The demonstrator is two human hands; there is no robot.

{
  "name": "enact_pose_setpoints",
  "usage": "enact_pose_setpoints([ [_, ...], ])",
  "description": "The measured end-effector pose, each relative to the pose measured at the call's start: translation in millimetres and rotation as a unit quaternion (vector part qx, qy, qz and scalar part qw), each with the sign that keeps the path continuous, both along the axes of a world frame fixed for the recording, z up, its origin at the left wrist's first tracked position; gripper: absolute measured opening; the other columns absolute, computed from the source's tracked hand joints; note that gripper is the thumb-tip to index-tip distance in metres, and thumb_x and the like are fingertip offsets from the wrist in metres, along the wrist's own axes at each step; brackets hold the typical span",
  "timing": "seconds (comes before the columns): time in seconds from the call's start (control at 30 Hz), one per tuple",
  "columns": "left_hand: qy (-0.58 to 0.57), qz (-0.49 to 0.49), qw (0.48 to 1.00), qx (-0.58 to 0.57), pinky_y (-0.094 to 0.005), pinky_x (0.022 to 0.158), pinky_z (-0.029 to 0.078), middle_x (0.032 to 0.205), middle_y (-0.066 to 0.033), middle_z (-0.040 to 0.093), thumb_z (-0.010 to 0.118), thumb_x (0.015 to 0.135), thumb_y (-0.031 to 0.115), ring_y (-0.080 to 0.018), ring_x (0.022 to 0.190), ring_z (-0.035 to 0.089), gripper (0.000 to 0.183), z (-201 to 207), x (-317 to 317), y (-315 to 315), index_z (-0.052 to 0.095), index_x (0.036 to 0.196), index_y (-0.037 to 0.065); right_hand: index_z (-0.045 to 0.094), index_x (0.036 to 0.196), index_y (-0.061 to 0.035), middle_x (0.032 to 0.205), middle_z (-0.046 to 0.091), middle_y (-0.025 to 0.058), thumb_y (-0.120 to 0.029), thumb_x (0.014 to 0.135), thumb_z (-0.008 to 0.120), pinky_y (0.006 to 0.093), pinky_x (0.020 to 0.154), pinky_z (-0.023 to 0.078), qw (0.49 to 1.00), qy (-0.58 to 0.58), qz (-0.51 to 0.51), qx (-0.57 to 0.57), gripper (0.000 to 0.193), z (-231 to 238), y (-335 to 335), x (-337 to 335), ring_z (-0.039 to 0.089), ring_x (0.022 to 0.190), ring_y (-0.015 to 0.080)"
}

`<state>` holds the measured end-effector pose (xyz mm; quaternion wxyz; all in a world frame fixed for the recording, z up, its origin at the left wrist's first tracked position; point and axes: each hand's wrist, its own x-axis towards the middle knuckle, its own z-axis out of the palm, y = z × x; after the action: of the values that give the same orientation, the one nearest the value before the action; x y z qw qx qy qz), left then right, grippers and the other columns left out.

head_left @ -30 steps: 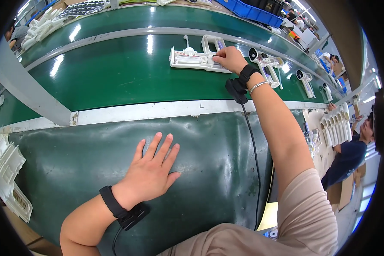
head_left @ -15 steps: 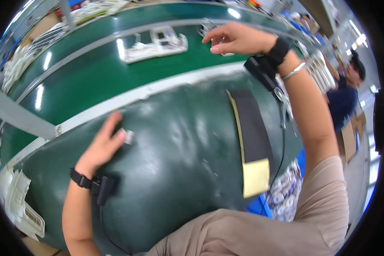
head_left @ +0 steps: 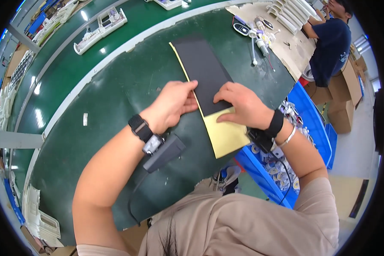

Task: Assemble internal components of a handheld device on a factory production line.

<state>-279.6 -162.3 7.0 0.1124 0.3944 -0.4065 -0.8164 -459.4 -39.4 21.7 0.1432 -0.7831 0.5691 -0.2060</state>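
Note:
A long black strip [head_left: 202, 64] lies on a yellow backing sheet [head_left: 226, 135], whose near end is bare, on the dark green tabletop. At the sheet's left edge is my left hand [head_left: 175, 100], closed on it, its thumb over the edge and the other fingers beside it, partly hidden. My right hand [head_left: 241, 102] rests over the strip's near end. Its bent fingers touch the black surface, while the thumb lies apart over the yellow part. Between that thumb and the fingers I see no separate object.
Wired parts [head_left: 258, 34] lie on cardboard at the far right, near a seated co-worker [head_left: 335, 47]. A blue bin [head_left: 309, 115] of small parts stands right of the table. White plastic frames [head_left: 100, 32] sit on the green conveyor. A small white piece [head_left: 85, 119] lies left.
My left hand has left the small white piece and come to the sheet's edge. My right hand has come back from over the conveyor onto the black strip. The view has swung right.

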Motion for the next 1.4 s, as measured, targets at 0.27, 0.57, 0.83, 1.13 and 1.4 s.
enact_pose_setpoints([
  [0.27,-0.015,-0.027,0.999,-0.027,-0.0298,0.074,0.053,0.097,-0.0075,0.063,0.050,0.097,0.024,-0.0152,0.083,0.064,0.023,13,-10,31,0.054,0.105,0.003,0.063,0.104,-0.0150,0.094,0.054,0.0049,-0.018,0.064,0.079,0.0351,0.070,0.049,0.998,-0.009,-0.043,-0.046,0.044,9,13,13,0.057,0.083,0.0244],
  [0.57,0.008,0.035,0.999,-0.012,-0.0290,0.061,0.047,0.078,-0.0033,0.054,0.059,0.093,0.022,-0.0111,0.064,0.051,0.020,1,-16,26,0.052,0.088,0.004,0.068,0.099,-0.0171,0.096,0.055,0.0014,-0.014,0.069,0.072,0.0322,0.066,0.052,0.975,0.135,-0.088,-0.150,0.030,2,15,27,0.057,0.087,0.0202],
  [0.83,0.039,0.049,0.997,-0.053,-0.0272,0.059,0.047,0.071,-0.0022,0.051,0.063,0.089,0.019,-0.0091,0.063,0.050,0.021,-8,-25,22,0.049,0.083,0.004,0.056,0.088,-0.0055,0.090,0.052,0.0063,-0.009,0.070,0.061,0.0319,0.075,0.048,0.977,0.125,-0.014,-0.172,0.019,2,6,23,0.055,0.083,0.0217],
  [1.13,0.005,0.021,0.999,-0.034,-0.0279,0.062,0.050,0.075,-0.0038,0.055,0.064,0.088,0.018,-0.0116,0.064,0.056,0.019,-13,-27,11,0.051,0.087,0.004,0.055,0.088,-0.0033,0.089,0.051,0.0076,-0.007,0.069,0.057,0.0318,0.076,0.047,0.972,0.200,-0.005,-0.125,0.020,5,-1,26,0.053,0.083,0.0220],
  [1.4,-0.053,-0.095,0.981,-0.164,-0.0266,0.057,0.048,0.072,-0.0059,0.061,0.063,0.088,0.031,-0.0130,0.065,0.059,0.031,-12,-20,-1,0.062,0.088,0.000,0.055,0.089,-0.0050,0.093,0.058,0.0119,-0.003,0.059,0.078,0.0399,0.083,0.047,0.984,-0.072,-0.066,-0.149,0.038,35,11,7,0.057,0.091,0.0312],
])
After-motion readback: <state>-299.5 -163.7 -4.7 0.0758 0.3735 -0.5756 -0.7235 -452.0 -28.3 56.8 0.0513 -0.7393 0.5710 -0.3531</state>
